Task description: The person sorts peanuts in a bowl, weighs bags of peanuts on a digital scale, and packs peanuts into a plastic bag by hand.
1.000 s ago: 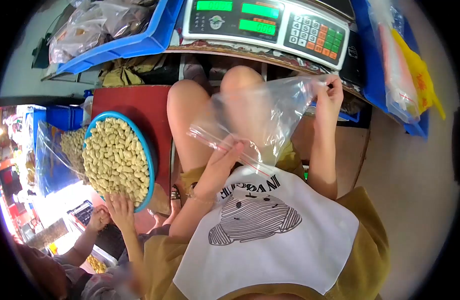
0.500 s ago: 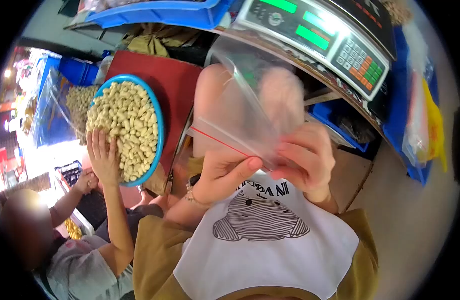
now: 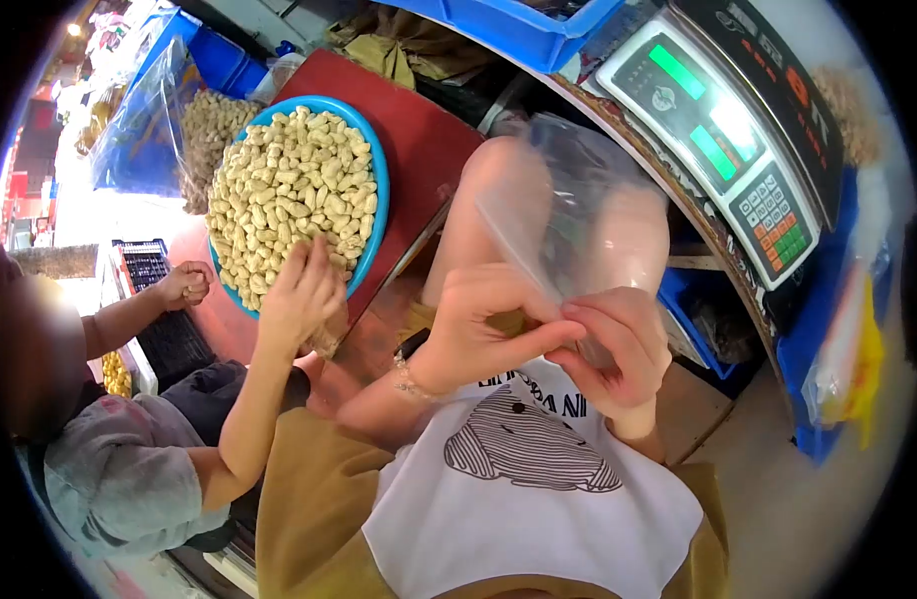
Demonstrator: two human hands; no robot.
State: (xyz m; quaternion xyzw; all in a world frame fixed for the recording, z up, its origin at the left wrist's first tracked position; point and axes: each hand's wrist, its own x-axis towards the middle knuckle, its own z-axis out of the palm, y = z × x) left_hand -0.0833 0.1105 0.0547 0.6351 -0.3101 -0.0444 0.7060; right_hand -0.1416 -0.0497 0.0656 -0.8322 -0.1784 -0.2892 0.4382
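Observation:
Over my lap hangs a clear plastic zip bag (image 3: 526, 232), thin and see-through. My left hand (image 3: 493, 324) pinches its edge between thumb and forefinger. Close against it, my right hand (image 3: 618, 344) also grips the bag, thumb and fingers pressed together by the left fingertips. Nothing shows inside the bag. To the left, a blue basin (image 3: 384, 190) is heaped with peanuts in their shells (image 3: 289, 190). A co-worker's hand (image 3: 304, 295) reaches to the near edge of the peanuts, apart from my hands.
The basin stands on a red table (image 3: 434, 150). A digital scale (image 3: 708, 140) with lit green displays sits on the counter at upper right, beside a blue tray (image 3: 508, 25). Blue crates and plastic bags (image 3: 833, 369) are at the right. The co-worker's other hand (image 3: 184, 287) is closed.
The view has turned, so the basin and scale appear further right. My hands have shifted along the bag's edge, and its red strip no longer shows. The co-worker's fingers have curled at the peanuts.

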